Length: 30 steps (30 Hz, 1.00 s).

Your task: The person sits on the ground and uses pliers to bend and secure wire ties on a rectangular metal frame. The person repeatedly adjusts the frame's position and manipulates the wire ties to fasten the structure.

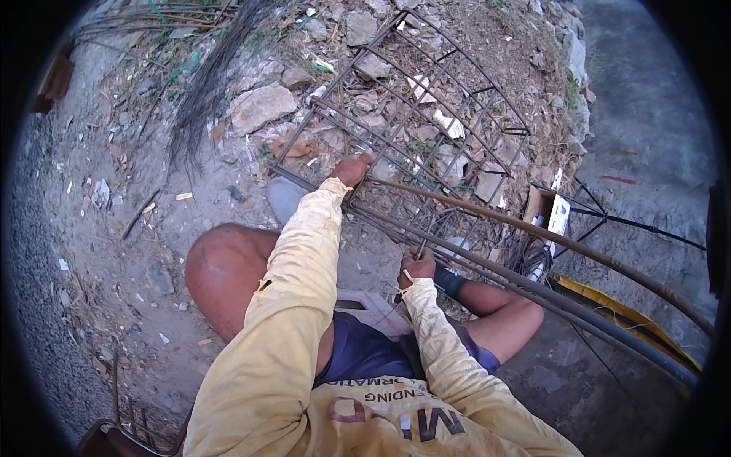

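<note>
A rebar cage (391,142) of thin rusty rods and square stirrups lies over the rubble in front of me. Long rods run from its near side toward the lower right, among them a brown rusty bar (525,226). My left hand (352,168) is closed around a rod at the cage's near side, close to that bar's end. Nearer to me, my right hand (416,269) is closed beside the long rods. A thin metal piece sticks up from its fingers, too small to name. Both arms wear yellow sleeves.
Broken concrete (261,108) and scraps lie around the cage. A bundle of dark tie wire (209,84) rests at the far left. To the right are an open carton (558,218), coiled wire and a yellow edged object (609,312). A pale low seat (373,311) is beneath me.
</note>
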Tool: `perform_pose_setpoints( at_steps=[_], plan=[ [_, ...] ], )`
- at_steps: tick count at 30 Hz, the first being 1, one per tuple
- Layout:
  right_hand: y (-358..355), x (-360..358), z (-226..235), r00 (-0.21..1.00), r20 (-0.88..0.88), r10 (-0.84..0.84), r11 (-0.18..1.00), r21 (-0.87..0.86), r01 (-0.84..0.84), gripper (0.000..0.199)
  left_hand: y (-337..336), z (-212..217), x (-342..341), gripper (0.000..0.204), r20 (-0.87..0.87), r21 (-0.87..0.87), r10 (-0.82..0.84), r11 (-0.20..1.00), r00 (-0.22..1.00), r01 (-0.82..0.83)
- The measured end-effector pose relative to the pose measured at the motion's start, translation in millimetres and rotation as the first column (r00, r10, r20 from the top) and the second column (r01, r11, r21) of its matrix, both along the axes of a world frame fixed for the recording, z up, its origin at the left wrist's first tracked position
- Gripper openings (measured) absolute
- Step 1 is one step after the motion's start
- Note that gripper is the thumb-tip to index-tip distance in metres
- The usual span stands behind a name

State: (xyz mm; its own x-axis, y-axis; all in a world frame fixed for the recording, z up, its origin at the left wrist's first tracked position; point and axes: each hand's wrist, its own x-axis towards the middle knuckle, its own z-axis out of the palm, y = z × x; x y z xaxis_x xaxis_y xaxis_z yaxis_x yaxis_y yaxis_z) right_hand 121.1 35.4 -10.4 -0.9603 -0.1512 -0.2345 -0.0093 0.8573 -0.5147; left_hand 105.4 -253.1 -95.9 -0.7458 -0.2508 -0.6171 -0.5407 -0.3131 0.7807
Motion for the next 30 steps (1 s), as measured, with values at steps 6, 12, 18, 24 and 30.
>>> perform_pose_setpoints(
  at_steps=[6, 12, 18, 24, 30],
  plan=[
    [-26.1, 6.1, 18.9, 0.942, 0.279, -0.185, 0.934, -0.249, 0.257, 0.018, 7.7, -10.3, 2.3, 0.059, -0.001, 0.138, 0.212, 0.968, 0.977, -0.210],
    [-45.7, -36.7, -40.1, 0.987, -0.067, 0.149, 0.981, 0.137, -0.139, 0.009, 1.0, -14.3, 3.5, 0.059, 0.032, 0.208, 0.204, 0.956, 0.978, -0.206],
    [-85.1, -86.1, -21.4, 0.981, 0.161, -0.110, 0.993, 0.053, 0.102, 0.022, 4.7, -16.7, -11.3, 0.057, -0.021, 0.223, 0.097, 0.971, 0.995, -0.090],
    [-158.2, -85.6, 15.4, 0.967, 0.250, 0.059, 0.998, 0.006, -0.062, 0.022, -12.1, -31.4, -7.5, 0.046, -0.076, -0.118, 0.062, 0.990, 0.995, -0.071],
    [-134.4, -115.5, -83.2, 0.931, 0.347, 0.115, 0.950, -0.313, -0.001, 0.021, -12.0, -19.7, -4.6, 0.022, 0.062, 0.110, 0.352, 0.928, 0.934, -0.357]
  ],
)
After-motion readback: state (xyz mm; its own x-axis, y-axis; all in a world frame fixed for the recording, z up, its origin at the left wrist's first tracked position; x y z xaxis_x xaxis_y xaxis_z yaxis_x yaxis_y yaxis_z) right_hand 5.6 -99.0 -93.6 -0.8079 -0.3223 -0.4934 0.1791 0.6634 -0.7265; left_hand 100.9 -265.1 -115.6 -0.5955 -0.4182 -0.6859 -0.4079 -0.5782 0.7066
